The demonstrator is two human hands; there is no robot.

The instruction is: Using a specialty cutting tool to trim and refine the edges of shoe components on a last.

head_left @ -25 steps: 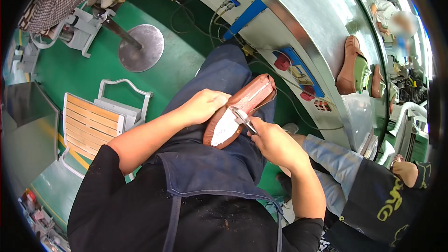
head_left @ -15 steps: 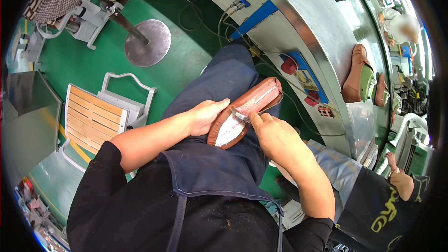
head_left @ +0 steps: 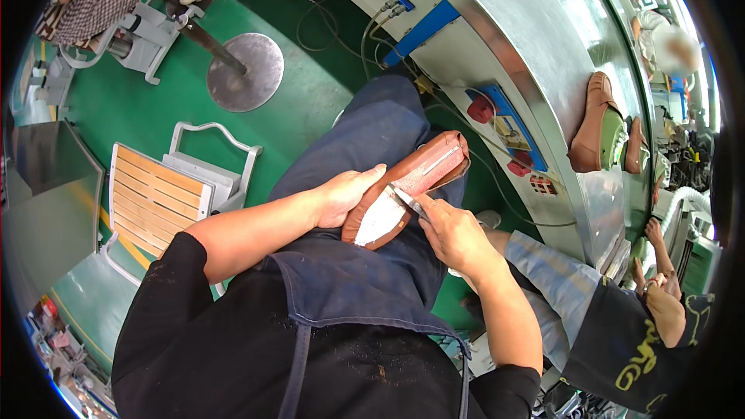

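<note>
Across my lap lies a brown leather shoe, its underside turned up and a white patch showing at its front part. My left hand is closed on the shoe's left side, thumb along the edge. In my right hand is a knife with a flat metal blade, its tip at the border between the white patch and the brown part of the underside. My right fingers are wrapped round the handle and hide most of it.
On the metal bench to the right stand a brown shoe with a green inside and several others. A slatted wooden chair is at the left. Past a round metal base sits a person. Another person works at the lower right.
My right hand has shifted down and slightly right, and the knife has turned so its blade shows narrower. The left hand and shoe stay nearly in place. The person at lower right has moved.
</note>
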